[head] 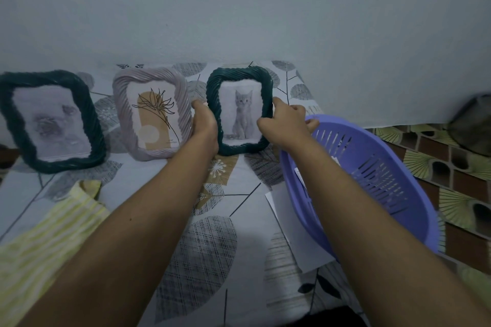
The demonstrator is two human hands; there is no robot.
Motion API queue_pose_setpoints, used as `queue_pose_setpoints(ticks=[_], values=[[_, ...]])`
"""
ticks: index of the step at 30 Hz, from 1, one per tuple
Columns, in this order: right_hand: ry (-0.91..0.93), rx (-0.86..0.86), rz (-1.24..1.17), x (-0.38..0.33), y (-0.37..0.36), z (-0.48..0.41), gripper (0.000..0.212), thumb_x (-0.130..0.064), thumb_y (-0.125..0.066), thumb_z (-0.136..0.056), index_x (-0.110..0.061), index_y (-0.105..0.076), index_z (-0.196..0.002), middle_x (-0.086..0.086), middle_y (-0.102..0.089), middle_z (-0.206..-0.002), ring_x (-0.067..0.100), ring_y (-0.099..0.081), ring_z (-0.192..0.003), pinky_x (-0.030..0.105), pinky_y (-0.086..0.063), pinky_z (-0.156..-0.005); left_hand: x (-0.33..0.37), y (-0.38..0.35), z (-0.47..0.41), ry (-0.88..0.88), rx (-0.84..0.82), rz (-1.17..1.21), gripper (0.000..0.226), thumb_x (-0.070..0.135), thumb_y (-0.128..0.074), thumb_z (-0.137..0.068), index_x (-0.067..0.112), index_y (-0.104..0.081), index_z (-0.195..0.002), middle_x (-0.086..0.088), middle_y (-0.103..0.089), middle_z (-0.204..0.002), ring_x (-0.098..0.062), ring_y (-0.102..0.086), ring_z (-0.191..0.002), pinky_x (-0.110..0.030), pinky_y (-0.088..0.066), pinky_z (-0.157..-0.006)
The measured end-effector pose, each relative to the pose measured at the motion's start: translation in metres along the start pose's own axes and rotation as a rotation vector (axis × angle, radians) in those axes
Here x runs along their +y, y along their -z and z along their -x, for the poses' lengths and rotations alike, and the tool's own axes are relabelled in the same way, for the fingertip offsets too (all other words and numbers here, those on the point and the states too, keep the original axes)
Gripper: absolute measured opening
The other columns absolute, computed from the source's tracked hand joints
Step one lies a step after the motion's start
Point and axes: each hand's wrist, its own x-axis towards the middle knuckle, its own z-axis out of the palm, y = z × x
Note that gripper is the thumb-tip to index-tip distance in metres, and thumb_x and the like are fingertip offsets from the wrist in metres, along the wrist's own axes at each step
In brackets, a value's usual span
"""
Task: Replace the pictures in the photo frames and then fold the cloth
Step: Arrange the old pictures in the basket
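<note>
Three photo frames stand upright against the wall. A dark green frame [240,75] with a grey kitten picture is on the right. My left hand [204,125] grips its left edge and my right hand [284,123] grips its right edge. A pale lilac frame [151,79] with a line-drawn flower picture stands in the middle. Another dark green frame [50,164] with a faint rose picture is at the left. A yellow striped cloth [45,241] lies crumpled at the lower left.
A purple slotted plastic basket [385,175] sits tilted at the right under my right forearm, with white paper sheets [295,233] beneath and inside it. The leaf-print bedsheet [212,260] covers the surface. A dark object [473,125] lies at the far right.
</note>
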Motion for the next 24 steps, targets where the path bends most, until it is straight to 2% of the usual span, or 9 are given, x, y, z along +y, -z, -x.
queue_pose_setpoints(ticks=[2, 5, 8, 11, 15, 18, 20, 22, 24], values=[[0.001, 0.009, 0.001, -0.001, 0.000, 0.004, 0.018, -0.019, -0.051, -0.078, -0.019, -0.049, -0.096, -0.007, -0.042, -0.085, 0.023, -0.032, -0.119, 0.044, -0.016, -0.087, -0.001, 0.002, 0.006, 0.003, -0.016, 0.015, 0.082, 0.071, -0.020, -0.086, 0.018, -0.056, -0.136, -0.011, -0.065, -0.126, -0.032, -0.063, -0.113, -0.052, -0.050, -0.100], [0.017, 0.021, -0.018, -0.004, 0.002, 0.015, 0.029, -0.021, -0.052, -0.081, -0.019, -0.054, -0.110, -0.008, -0.045, -0.088, 0.022, -0.031, -0.122, 0.041, -0.014, -0.085, -0.011, 0.010, 0.002, 0.005, -0.001, -0.023, 0.095, 0.078, -0.023, -0.070, 0.022, -0.051, -0.141, -0.009, -0.059, -0.137, -0.033, -0.059, -0.119, -0.053, -0.047, -0.103], [0.026, 0.012, -0.033, -0.009, 0.005, 0.030, 0.047, -0.024, -0.053, -0.087, -0.018, -0.048, -0.133, 0.002, -0.050, -0.113, 0.024, -0.028, -0.133, 0.041, -0.014, -0.089, -0.031, 0.020, -0.024, -0.026, 0.032, -0.077, 0.097, 0.083, -0.021, -0.064, 0.029, -0.054, -0.137, -0.006, -0.061, -0.134, -0.034, -0.060, -0.117, -0.055, -0.047, -0.100], [0.023, 0.010, -0.005, -0.012, 0.006, 0.045, 0.056, -0.026, -0.055, -0.086, -0.023, -0.044, -0.141, 0.004, -0.047, -0.141, 0.026, -0.026, -0.137, 0.050, -0.019, -0.103, -0.032, 0.028, 0.016, -0.035, 0.118, -0.173, 0.093, 0.080, -0.019, -0.064, 0.027, -0.061, -0.128, -0.007, -0.064, -0.128, -0.033, -0.060, -0.112, -0.053, -0.047, -0.099], [0.026, -0.026, -0.001, -0.009, 0.009, 0.068, 0.041, -0.028, -0.055, -0.089, -0.028, -0.056, -0.130, 0.001, -0.049, -0.138, 0.026, -0.035, -0.133, 0.051, -0.017, -0.106, -0.035, 0.035, 0.087, -0.129, 0.189, -0.390, 0.056, 0.054, -0.033, -0.085, 0.016, -0.056, -0.118, -0.007, -0.063, -0.114, -0.033, -0.058, -0.107, -0.054, -0.046, -0.099], [0.032, -0.027, -0.092, -0.002, 0.011, 0.087, 0.018, -0.027, -0.056, -0.089, -0.028, -0.066, -0.105, -0.004, -0.061, -0.119, 0.023, -0.052, -0.114, 0.044, -0.022, -0.095, -0.052, 0.046, 0.114, -0.242, 0.181, -0.461, 0.018, 0.043, -0.053, -0.083, 0.030, -0.054, -0.096, 0.005, -0.061, -0.098, -0.024, -0.059, -0.097, -0.051, -0.048, -0.097], [0.044, 0.001, -0.114, 0.005, 0.013, 0.099, 0.009, -0.026, -0.057, -0.086, -0.026, -0.065, -0.089, -0.006, -0.065, -0.104, 0.021, -0.057, -0.101, 0.039, -0.033, -0.090, -0.063, 0.051, 0.130, -0.297, 0.126, -0.514, 0.016, 0.040, -0.058, -0.075, 0.031, -0.056, -0.088, 0.007, -0.064, -0.094, -0.022, -0.062, -0.093, -0.047, -0.052, -0.090], [0.044, 0.029, -0.121, 0.014, 0.016, 0.109, 0.005, -0.026, -0.059, -0.081, -0.030, -0.061, -0.080, -0.001, -0.062, -0.101, 0.024, -0.059, -0.097, 0.041, -0.047, -0.086, -0.074, 0.054, 0.146, -0.354, 0.022, -0.644, 0.009, 0.032, -0.061, -0.075, 0.031, -0.060, -0.085, 0.007, -0.066, -0.091, -0.019, -0.063, -0.089, -0.044, -0.054, -0.086], [0.034, 0.018, -0.094, 0.024, 0.020, 0.116, 0.007, -0.029, -0.062, -0.083, -0.031, -0.058, -0.089, 0.004, -0.057, -0.109, 0.028, -0.057, -0.103, 0.043, -0.048, -0.088, -0.086, 0.057, 0.154, -0.421, -0.092, -0.831, 0.004, 0.030, -0.061, -0.076, 0.033, -0.062, -0.079, 0.009, -0.066, -0.089, -0.018, -0.063, -0.088, -0.043, -0.053, -0.086]])
